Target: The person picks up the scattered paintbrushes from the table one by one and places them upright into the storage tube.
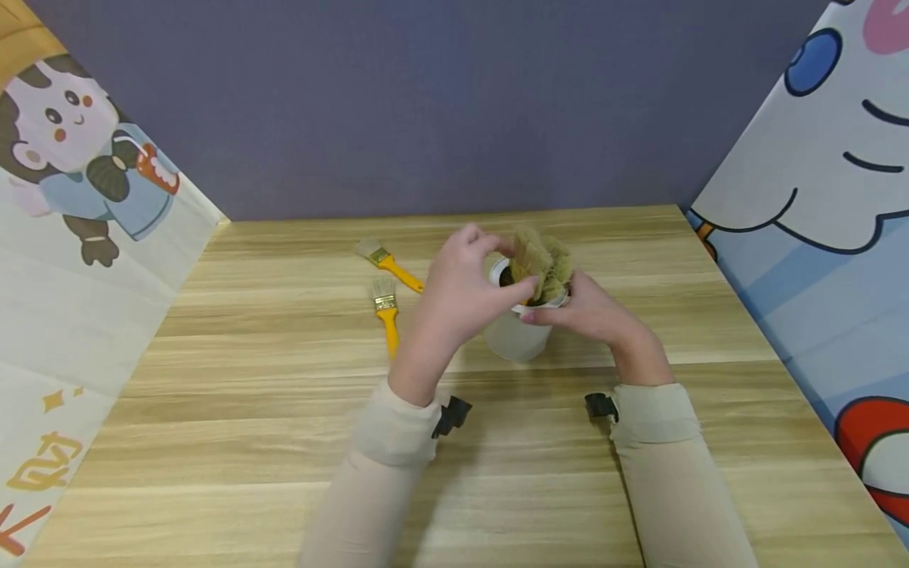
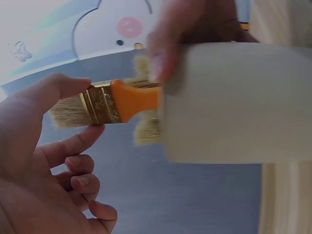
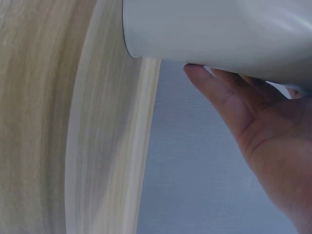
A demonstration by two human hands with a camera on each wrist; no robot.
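A white cup [image 1: 518, 339] stands on the wooden table with several paintbrushes in it, their bristles [image 1: 555, 272] upward. My left hand [image 1: 458, 288] is above the cup's mouth. Between thumb and forefinger it pinches a paintbrush [image 2: 102, 103] by the metal band, the orange handle [image 2: 139, 100] running down into the cup; its other fingers are loosely curled. My right hand [image 1: 604, 312] grips the cup near the rim, thumb in front. Its fingers lie along the cup's side in the right wrist view. The lower handles are hidden inside the cup.
Left of the cup, two paintbrushes with yellow handles lie on the table: one farther back [image 1: 400, 272], one nearer [image 1: 388, 317] and partly behind my left forearm. A dark blue-grey panel [image 1: 454, 110] rises behind the table, with printed panels at both sides.
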